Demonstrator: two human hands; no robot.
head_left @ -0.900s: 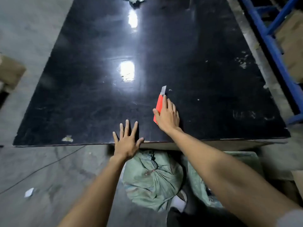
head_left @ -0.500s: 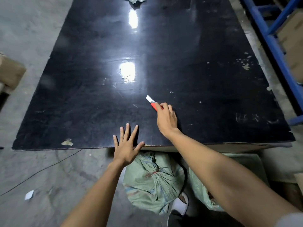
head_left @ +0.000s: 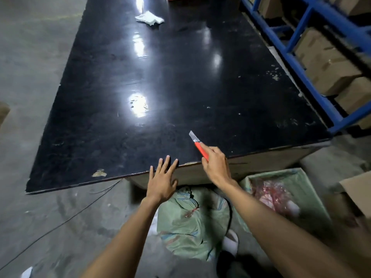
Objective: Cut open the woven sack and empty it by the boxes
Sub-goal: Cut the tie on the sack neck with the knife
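Head view of the work area, largest feature first. We see the black bench [head_left: 180, 87] filling most of the frame, bare except for a crumpled white cloth [head_left: 149, 18] at its far end. Along the right runs a blue rack [head_left: 297, 55] stacked with cardboard boxes [head_left: 329, 65]; another open cardboard box [head_left: 359, 189] shows at the right edge, on the floor. Below the near edge of the bench, on the floor, stands the woven sack [head_left: 192, 225], pale green, its neck gathered and tied with a reddish cord; we see no cut in it. Just to its right is a second green woven bag [head_left: 303, 189], mouth open, with pink and red plastic material inside; we cannot tell whether it belongs to the task. The left hand [head_left: 162, 181] lies over the bench edge, above the sack's tied neck, fingers [head_left: 167, 160] spread wide and holding nothing. The right hand [head_left: 215, 165] is closed around the red handle of a utility knife [head_left: 197, 144], held above the bench near its front edge, the bare blade extended and pointing up and away from the person. We judge the task to be at its very start: the cutting tool is in hand, but the sack is uncut, still tied and full, so the cutting, the carrying toward the boxes and the emptying all remain.
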